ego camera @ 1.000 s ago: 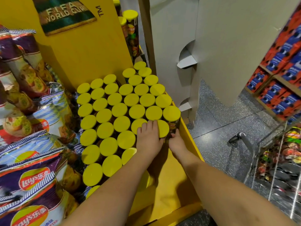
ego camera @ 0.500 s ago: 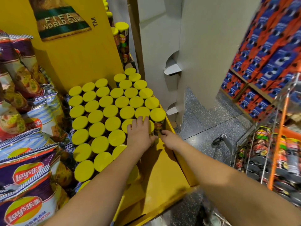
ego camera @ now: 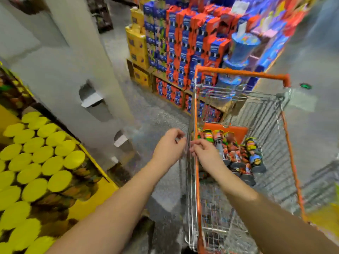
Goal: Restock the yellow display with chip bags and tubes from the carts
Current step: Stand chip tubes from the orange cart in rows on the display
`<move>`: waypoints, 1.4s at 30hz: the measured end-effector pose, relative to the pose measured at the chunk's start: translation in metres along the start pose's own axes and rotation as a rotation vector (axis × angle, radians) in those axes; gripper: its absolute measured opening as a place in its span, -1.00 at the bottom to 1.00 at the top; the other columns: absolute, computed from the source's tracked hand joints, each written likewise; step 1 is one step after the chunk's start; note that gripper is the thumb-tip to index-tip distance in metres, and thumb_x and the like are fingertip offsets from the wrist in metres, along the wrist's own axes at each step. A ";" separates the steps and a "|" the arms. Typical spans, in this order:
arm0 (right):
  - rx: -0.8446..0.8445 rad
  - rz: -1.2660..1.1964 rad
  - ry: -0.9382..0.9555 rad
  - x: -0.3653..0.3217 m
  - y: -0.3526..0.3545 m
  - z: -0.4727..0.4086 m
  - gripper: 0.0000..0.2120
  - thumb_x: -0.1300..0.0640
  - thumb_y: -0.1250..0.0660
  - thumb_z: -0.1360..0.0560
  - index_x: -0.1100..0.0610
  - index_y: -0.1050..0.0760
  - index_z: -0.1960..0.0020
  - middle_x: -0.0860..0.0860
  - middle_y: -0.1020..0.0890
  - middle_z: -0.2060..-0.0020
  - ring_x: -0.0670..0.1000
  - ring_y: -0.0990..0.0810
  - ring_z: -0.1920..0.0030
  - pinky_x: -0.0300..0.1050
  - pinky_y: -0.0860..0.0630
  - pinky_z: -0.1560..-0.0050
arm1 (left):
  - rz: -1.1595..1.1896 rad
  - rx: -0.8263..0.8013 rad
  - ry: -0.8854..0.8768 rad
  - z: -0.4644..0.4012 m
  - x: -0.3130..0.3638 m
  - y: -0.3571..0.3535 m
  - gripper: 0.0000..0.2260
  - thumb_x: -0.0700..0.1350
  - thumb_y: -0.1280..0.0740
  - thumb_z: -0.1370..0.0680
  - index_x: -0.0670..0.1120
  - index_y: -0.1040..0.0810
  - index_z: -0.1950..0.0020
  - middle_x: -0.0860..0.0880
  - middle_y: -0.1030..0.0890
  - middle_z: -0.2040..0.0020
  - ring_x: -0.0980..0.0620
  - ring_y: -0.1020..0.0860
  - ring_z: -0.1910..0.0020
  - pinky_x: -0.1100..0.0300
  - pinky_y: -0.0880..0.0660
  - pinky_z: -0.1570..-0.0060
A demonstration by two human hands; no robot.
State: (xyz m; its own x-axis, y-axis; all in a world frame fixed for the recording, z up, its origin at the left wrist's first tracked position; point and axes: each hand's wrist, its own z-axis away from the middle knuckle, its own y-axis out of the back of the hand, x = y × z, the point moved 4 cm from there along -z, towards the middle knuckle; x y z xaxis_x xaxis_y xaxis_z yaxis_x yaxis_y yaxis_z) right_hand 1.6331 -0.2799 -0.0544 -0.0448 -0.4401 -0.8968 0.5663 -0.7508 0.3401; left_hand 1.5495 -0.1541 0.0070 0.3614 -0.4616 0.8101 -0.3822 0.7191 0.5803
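Observation:
The yellow display (ego camera: pixel 95 167) sits at the lower left, packed with upright chip tubes with yellow lids (ego camera: pixel 45 162). To the right stands a wire cart with orange trim (ego camera: pixel 242 73); several chip tubes (ego camera: pixel 236 153) lie in its far end. Both of my hands hover at the cart's left rim. My left hand (ego camera: pixel 168 145) is just outside the rim and my right hand (ego camera: pixel 205 153) is just over it. The fingers of both are loosely curled and I see nothing in them. The picture is blurred by motion.
A grey cardboard panel (ego camera: pixel 73 61) rises between the display and the aisle. Stacks of red and blue snack boxes (ego camera: pixel 183 43) on wooden crates fill the far side. Speckled grey floor (ego camera: pixel 156 114) lies between display and cart.
My view has swung right from the display to the cart. Both hands have left the yellow-lidded tubes and moved across to the cart's left rim.

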 end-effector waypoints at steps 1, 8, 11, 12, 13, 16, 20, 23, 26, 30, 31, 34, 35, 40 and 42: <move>0.043 0.028 -0.026 0.013 0.025 -0.003 -0.81 0.14 -0.17 -0.60 -0.07 -0.53 0.04 -0.03 -0.66 0.21 -0.08 -0.61 0.24 0.00 -0.54 0.10 | -0.004 -0.043 -0.019 -0.008 0.015 -0.023 -0.86 -0.09 -0.30 -0.58 -0.10 -0.56 -0.09 -0.05 -0.58 0.02 -0.03 -0.53 0.04 0.22 -0.32 0.14; 0.215 0.237 -0.233 0.118 0.164 -0.046 -0.94 0.17 -0.24 -0.59 0.10 -0.48 0.00 0.08 -0.57 0.21 0.09 -0.50 0.22 -0.13 -0.35 0.29 | -0.148 -0.321 0.076 -0.067 0.049 -0.192 -0.86 -0.02 -0.27 -0.58 -0.05 -0.55 -0.02 -0.12 -0.62 -0.02 -0.14 -0.57 -0.02 0.06 -0.48 0.04; 0.215 0.368 -0.343 0.170 0.204 -0.076 -0.81 0.16 -0.26 -0.52 0.24 -0.53 -0.06 0.20 -0.62 0.10 0.20 -0.57 0.13 0.04 -0.52 0.11 | -0.220 -0.385 0.131 -0.092 0.042 -0.246 -0.90 -0.07 -0.27 -0.57 -0.09 -0.49 0.03 -0.18 -0.60 -0.02 -0.18 -0.56 -0.02 0.08 -0.41 0.13; 0.226 0.418 -0.369 0.177 0.209 -0.080 -0.77 0.15 -0.28 -0.50 0.26 -0.52 -0.10 0.21 -0.60 0.04 0.21 -0.57 0.05 0.04 -0.50 0.04 | -0.249 -0.378 0.150 -0.096 0.035 -0.251 -0.88 -0.07 -0.27 -0.57 -0.10 -0.50 -0.02 -0.19 -0.58 -0.04 -0.20 -0.56 -0.04 0.07 -0.43 0.10; 0.231 0.485 -0.401 0.186 0.218 -0.086 -0.74 0.13 -0.30 -0.49 0.25 -0.51 -0.11 0.20 -0.58 -0.01 0.21 -0.56 -0.02 -0.01 -0.47 -0.01 | -0.286 -0.377 0.171 -0.103 0.029 -0.263 -0.83 -0.07 -0.26 -0.57 -0.12 -0.51 -0.09 -0.19 -0.55 -0.06 -0.21 -0.55 -0.06 0.07 -0.45 0.06; 0.207 0.678 -0.426 0.207 0.234 -0.104 -0.63 0.04 -0.30 -0.51 0.23 -0.45 -0.23 0.20 -0.50 -0.15 0.21 -0.48 -0.18 -0.03 -0.39 -0.13 | -0.339 -0.420 0.214 -0.118 0.015 -0.300 -0.74 -0.08 -0.26 -0.56 -0.20 -0.48 -0.17 -0.14 -0.51 -0.05 -0.12 -0.53 0.08 0.05 -0.47 0.12; 0.235 0.688 -0.477 0.235 0.243 -0.128 -0.43 -0.07 -0.27 -0.55 0.19 -0.27 -0.44 0.17 -0.33 -0.37 0.21 -0.33 -0.37 0.00 -0.29 -0.33 | -0.411 -0.483 0.179 -0.136 0.009 -0.356 -0.67 -0.05 -0.29 -0.55 -0.17 -0.39 -0.26 -0.16 -0.42 -0.24 -0.16 -0.46 -0.18 0.01 -0.45 -0.12; 0.164 0.690 -0.541 0.254 0.240 -0.139 -0.33 -0.04 -0.22 -0.59 0.20 -0.04 -0.55 0.22 -0.15 -0.51 0.22 -0.14 -0.50 0.06 -0.16 -0.44 | -0.446 -0.480 0.170 -0.149 0.012 -0.388 -0.56 -0.06 -0.28 -0.57 -0.21 -0.29 -0.39 -0.17 -0.37 -0.32 -0.18 -0.35 -0.33 0.01 -0.33 -0.26; 0.215 0.657 -0.529 0.275 0.235 -0.145 -0.39 0.07 -0.25 -0.54 0.16 -0.11 -0.51 0.25 -0.32 -0.36 0.25 -0.35 -0.32 0.09 -0.36 -0.25 | -0.363 -0.442 0.329 -0.160 0.008 -0.420 -0.42 -0.10 -0.31 -0.55 -0.23 -0.14 -0.46 -0.22 -0.35 -0.35 -0.20 -0.34 -0.34 -0.02 -0.37 -0.27; 0.186 0.822 -0.567 0.289 0.235 -0.148 -0.43 0.09 -0.24 -0.56 0.06 -0.11 -0.51 0.23 -0.34 -0.33 0.21 -0.31 -0.31 0.00 -0.42 -0.16 | -0.291 -0.409 0.622 -0.165 -0.006 -0.453 -0.26 0.03 -0.34 -0.55 -0.27 0.00 -0.51 -0.24 -0.35 -0.40 -0.21 -0.38 -0.35 -0.04 -0.41 -0.26; 0.180 0.851 -0.573 0.294 0.237 -0.148 -0.43 0.03 -0.24 -0.58 0.05 -0.10 -0.51 0.24 -0.31 -0.35 0.22 -0.29 -0.34 0.01 -0.41 -0.20 | -0.228 -0.406 0.714 -0.164 -0.011 -0.461 -0.15 0.10 -0.39 -0.50 -0.27 0.04 -0.52 -0.24 -0.36 -0.41 -0.22 -0.40 -0.35 -0.05 -0.43 -0.25; 0.173 0.890 -0.585 0.304 0.239 -0.148 -0.40 -0.03 -0.19 -0.61 0.05 -0.02 -0.55 0.26 -0.24 -0.44 0.24 -0.23 -0.42 0.04 -0.36 -0.29 | -0.168 -0.420 0.805 -0.162 -0.017 -0.471 -0.01 0.21 -0.49 -0.37 -0.25 -0.01 -0.51 -0.23 -0.38 -0.39 -0.24 -0.48 -0.28 -0.08 -0.50 -0.19; 0.160 0.884 -0.585 0.304 0.239 -0.149 -0.38 -0.03 -0.19 -0.61 0.05 0.00 -0.56 0.26 -0.23 -0.44 0.24 -0.26 -0.40 0.05 -0.37 -0.27 | -0.171 -0.414 0.786 -0.163 -0.020 -0.473 -0.03 0.19 -0.50 -0.35 -0.24 -0.05 -0.50 -0.22 -0.39 -0.38 -0.23 -0.49 -0.26 -0.08 -0.52 -0.16; 0.085 0.877 -0.674 0.310 0.241 -0.163 -0.26 -0.02 -0.22 -0.61 0.05 0.18 -0.58 0.29 -0.21 -0.46 0.24 -0.32 -0.39 0.05 -0.43 -0.23 | -0.049 -0.415 0.773 -0.159 -0.013 -0.459 -0.19 0.06 -0.50 -0.40 -0.24 -0.14 -0.44 -0.19 -0.47 -0.30 -0.19 -0.55 -0.15 -0.01 -0.55 -0.10; 0.129 0.860 -0.675 0.307 0.244 -0.165 -0.24 0.01 -0.25 -0.58 0.05 0.17 -0.58 0.27 -0.32 -0.40 0.22 -0.36 -0.35 0.03 -0.43 -0.21 | 0.049 -0.434 0.757 -0.152 -0.009 -0.448 -0.29 -0.01 -0.48 -0.42 -0.24 -0.21 -0.40 -0.15 -0.52 -0.20 -0.10 -0.56 -0.04 0.07 -0.54 -0.01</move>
State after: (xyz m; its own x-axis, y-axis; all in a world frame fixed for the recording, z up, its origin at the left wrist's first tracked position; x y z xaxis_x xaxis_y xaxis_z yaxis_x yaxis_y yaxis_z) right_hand 1.8932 -0.5166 -0.2934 -0.1397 -0.9900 -0.0199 0.5357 -0.0925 0.8393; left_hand 1.8468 -0.3932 -0.2731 0.8799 -0.0670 0.4703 -0.1100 0.9344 0.3388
